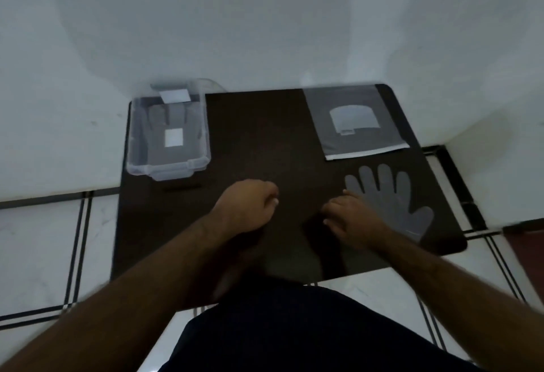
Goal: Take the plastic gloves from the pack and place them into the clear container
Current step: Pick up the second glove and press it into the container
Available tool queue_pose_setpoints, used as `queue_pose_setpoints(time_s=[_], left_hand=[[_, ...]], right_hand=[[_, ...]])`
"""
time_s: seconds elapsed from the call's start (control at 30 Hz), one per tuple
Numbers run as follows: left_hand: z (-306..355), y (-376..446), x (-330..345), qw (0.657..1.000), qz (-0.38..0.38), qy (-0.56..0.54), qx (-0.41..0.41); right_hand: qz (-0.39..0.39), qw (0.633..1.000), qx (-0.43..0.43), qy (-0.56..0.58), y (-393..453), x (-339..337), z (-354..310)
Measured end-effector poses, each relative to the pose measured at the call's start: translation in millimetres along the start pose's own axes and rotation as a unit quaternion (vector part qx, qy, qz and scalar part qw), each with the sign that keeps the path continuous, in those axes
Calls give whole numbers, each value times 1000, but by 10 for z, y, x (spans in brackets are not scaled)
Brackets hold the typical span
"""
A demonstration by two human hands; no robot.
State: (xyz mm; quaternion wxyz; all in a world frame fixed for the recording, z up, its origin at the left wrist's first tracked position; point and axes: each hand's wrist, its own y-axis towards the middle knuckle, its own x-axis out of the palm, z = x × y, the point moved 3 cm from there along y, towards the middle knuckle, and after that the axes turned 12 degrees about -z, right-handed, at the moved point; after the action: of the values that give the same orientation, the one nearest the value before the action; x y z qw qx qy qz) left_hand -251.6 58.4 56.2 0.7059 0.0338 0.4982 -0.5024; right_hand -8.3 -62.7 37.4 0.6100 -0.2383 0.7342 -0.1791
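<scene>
Resting hands: left hand [250, 206] curled, empty; right hand [351, 218] loosely bent, touching glove [391, 200]
Upper left: clear container [138, 147], gloves inside
Upper right: pack [353, 124] flat on surface [265, 142]

The clear container [169, 133] stands open and upright, holding at least 1 translucent plastic glove [173, 124] flat on its floor, fingers pointing away. Well to the right of the container lies the flat grey pack [357, 122]. Nearer than the pack, just beside it, 1 plastic glove [391, 199] lies flat, fingers spread toward the pack.
</scene>
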Motion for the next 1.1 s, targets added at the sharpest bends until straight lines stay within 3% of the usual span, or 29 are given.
queue_pose_setpoints(time_s=[0.17,0.37,0.47,0.73,0.97,1.1], left_hand=[[786,390,519,997,-72,-26,-15],[1549,855,1167,991,-136,13,5],[1869,1029,1362,986,-155,53,26],[2211,1217,1783,970,-102,207,75],[2339,1184,2018,985,-75,148,38],[2198,1190,1896,997,-29,77,8]], right_hand=[[-41,996,68,39,-638,346,953],[-72,997,20,-8,-1049,859,1617],[-47,998,9,-32,-1121,1040,1750],[77,995,-42,-56,-1230,1310,1798],[143,987,-64,18,-1302,1290,1730],[124,983,-61,120,-1212,927,1721]])
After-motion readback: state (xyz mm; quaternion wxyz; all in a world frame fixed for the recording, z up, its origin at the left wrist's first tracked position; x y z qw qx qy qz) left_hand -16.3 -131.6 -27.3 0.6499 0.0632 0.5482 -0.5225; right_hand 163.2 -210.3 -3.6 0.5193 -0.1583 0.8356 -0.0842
